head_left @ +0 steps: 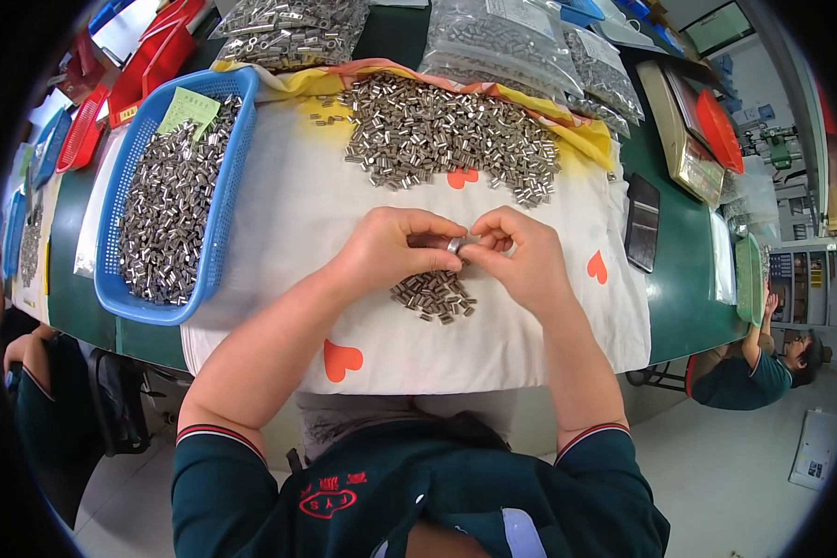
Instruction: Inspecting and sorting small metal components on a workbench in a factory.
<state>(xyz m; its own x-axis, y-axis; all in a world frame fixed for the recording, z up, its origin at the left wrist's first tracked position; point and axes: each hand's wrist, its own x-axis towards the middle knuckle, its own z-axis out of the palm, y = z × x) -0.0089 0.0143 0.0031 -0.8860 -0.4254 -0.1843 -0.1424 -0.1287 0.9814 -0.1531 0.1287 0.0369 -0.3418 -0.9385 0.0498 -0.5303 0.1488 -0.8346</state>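
Note:
My left hand pinches a small shiny metal sleeve between thumb and index finger. Close against its other side, the fingers of my right hand are closed in a pinch; whatever they grip is too small or hidden to make out. Just below both hands lies a small heap of short metal sleeves, partly covered by my left fingers. Beyond the hands, a much larger pile of similar sleeves spreads over the white cloth, which is printed with orange hearts.
At left stands a blue plastic basket full of metal sleeves with a yellow-green note. Clear bags of metal parts line the back. A dark phone lies right, near a red tray. Other people sit at both sides.

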